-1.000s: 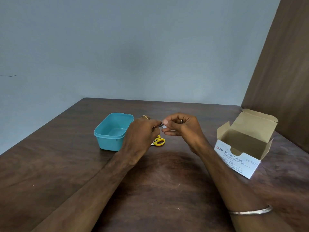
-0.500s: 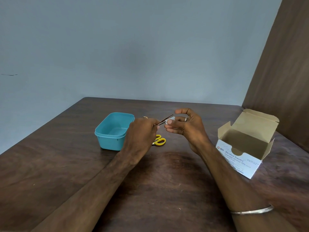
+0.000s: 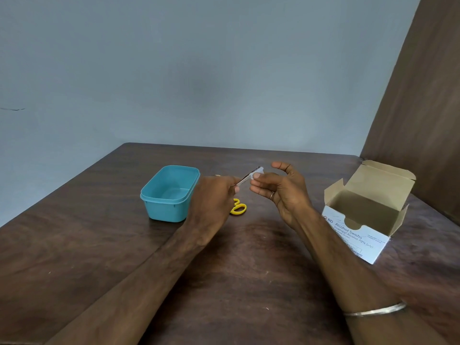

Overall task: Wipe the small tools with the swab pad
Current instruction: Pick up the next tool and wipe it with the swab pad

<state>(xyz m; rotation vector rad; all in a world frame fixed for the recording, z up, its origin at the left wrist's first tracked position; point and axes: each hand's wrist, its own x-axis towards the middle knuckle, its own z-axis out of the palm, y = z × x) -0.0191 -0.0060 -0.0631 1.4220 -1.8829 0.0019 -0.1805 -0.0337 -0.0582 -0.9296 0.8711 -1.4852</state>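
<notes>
Two containers: teal tub (image 3: pixel 169 195) bare inside, swab box (image 3: pixel 366 215) open; left hand (image 3: pixel 214 197) grips tool (image 3: pixel 245 180), right hand (image 3: pixel 281 190) pinches pad (image 3: pixel 258 173)

The left hand (image 3: pixel 214 195) hides most of the yellow-handled scissors (image 3: pixel 238 207) and the near end of the thin tool (image 3: pixel 246 179). The swab pad (image 3: pixel 257 173) covers the tool's tip; both forearms run off the bottom edge.

left hand (image 3: pixel 214 195) – fingers curled, gripping | right hand (image 3: pixel 283 192) – fingertips pinching, index raised
</notes>
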